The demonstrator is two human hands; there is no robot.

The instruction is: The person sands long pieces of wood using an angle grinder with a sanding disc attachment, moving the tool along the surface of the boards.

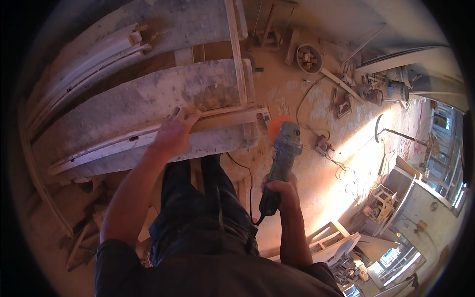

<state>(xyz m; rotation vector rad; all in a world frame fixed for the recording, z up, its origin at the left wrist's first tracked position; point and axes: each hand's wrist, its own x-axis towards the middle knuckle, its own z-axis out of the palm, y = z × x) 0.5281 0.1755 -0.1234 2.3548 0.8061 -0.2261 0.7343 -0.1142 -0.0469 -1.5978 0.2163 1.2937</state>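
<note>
A long pale wooden beam [222, 119] with slots along it lies across the near bench plank. My left hand [174, 129] is closed over the beam, its fingers curling across toward the far edge; the thumb is hard to make out. In my right hand [282, 190] is a grey angle grinder [284, 148], gripped by its dark rear handle. The grinder's orange disc [279, 125] is blurred and lies just off the beam's right end [264, 115]. I cannot tell whether disc and wood touch. A black cord hangs from the handle.
More timber strips [99, 67] lie on the far bench plank [188, 24]. An upright batten [236, 54] crosses the planks at right. On the dusty floor stand a bucket of wood offcuts [308, 59], a small red tool [324, 143] and trailing cords. Wooden frames [329, 240] lie lower right.
</note>
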